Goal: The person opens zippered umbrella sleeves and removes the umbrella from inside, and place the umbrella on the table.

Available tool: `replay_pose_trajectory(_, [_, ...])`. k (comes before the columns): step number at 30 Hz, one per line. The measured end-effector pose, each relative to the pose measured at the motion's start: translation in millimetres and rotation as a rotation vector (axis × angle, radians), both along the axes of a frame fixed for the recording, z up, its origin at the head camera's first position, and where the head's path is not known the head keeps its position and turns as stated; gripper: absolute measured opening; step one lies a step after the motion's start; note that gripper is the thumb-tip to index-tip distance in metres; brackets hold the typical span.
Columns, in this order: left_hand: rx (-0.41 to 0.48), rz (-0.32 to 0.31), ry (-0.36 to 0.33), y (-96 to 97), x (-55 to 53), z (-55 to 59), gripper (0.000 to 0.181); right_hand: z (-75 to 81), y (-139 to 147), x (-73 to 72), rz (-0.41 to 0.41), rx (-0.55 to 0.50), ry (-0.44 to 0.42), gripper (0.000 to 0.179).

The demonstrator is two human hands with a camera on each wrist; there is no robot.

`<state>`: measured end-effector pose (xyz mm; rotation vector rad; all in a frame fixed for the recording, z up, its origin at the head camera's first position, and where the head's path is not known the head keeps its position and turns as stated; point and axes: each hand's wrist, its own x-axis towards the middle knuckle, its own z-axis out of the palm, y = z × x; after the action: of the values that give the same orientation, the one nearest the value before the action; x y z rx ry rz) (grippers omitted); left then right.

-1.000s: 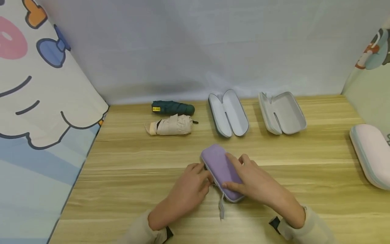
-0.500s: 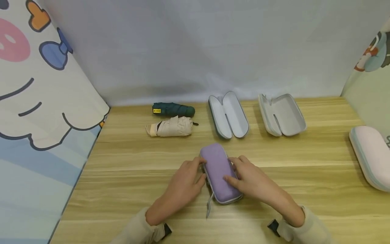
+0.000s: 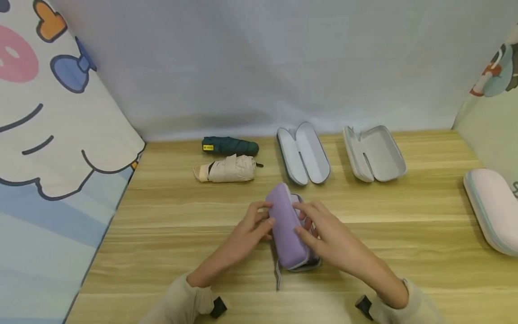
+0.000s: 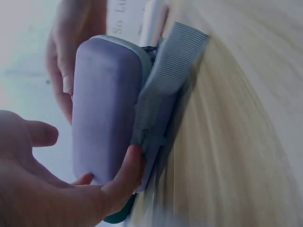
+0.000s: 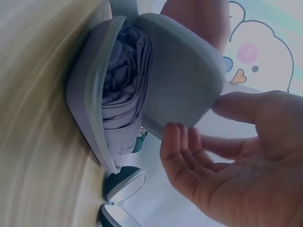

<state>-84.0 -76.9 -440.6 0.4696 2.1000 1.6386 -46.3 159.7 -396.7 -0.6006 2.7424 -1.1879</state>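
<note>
A purple hard-shell zip case (image 3: 286, 227) lies before me, its lid tilted partly up toward the left. Inside it is a folded purple umbrella (image 5: 125, 90), seen in the right wrist view. The right hand (image 3: 329, 236) holds the lid's raised edge, fingers curled inside its rim and thumb on the outer face. On the case's left side, the left hand (image 3: 247, 234) has its fingers loosely bent, fingertips at the lid and the hinge side. A grey ribbed strap (image 4: 173, 64) hangs from the case near the left fingers.
Behind lie a dark green folded umbrella (image 3: 230, 146) and a beige one (image 3: 232, 168). To their right stand two opened cases, a dark-shelled one (image 3: 313, 153) and a grey-lined one (image 3: 382, 155). A closed pink case (image 3: 493, 209) sits at the far right. A curtain (image 3: 259, 67) borders the table's back.
The purple case has turned slightly, and its lid, closed before, is now lifted and swung leftward. The right fingers have moved inside the lid's edge; the left hand has stayed along the left side.
</note>
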Motion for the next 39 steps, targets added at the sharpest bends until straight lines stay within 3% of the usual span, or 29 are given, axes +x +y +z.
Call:
replay_pose_trajectory(3, [0.133, -0.001, -0.142, -1.3, -5.0, 2.6, 0.051, -1.8, -1, -0.7, 0.036, -0.022, -0.004, 0.05])
replay_pose_trajectory(5, [0.172, 0.007, -0.204, -2.4, -6.5, 3.7, 0.052, -4.9, -2, -0.3, 0.063, -0.041, -0.016, 0.051])
replay_pose_trajectory(11, [0.195, 0.048, -0.294, -4.0, -6.0, 5.8, 0.064, -19.9, -12, 3.2, 0.156, -0.032, 0.044, 0.058])
replay_pose_trajectory(16, [0.141, 0.074, -0.296, -3.1, -7.4, 5.1, 0.079, -27.9, -19, 5.8, 0.192, 0.046, 0.091, 0.067])
replay_pose_trajectory(25, [0.115, 0.111, -0.288, -4.6, -6.8, 2.5, 0.083, -31.7, -20, 5.7, 0.168, 0.143, 0.167, 0.074])
replay_pose_trajectory(34, [0.124, 0.147, -0.316, -4.7, -4.8, 4.5, 0.08, -36.8, -24, 7.0, 0.029, 0.294, 0.3, 0.073])
replay_pose_trajectory(39, [0.108, 0.176, -0.308, -4.0, -4.1, 5.5, 0.081, -38.3, -25, 8.3, -0.055, 0.346, 0.324, 0.079])
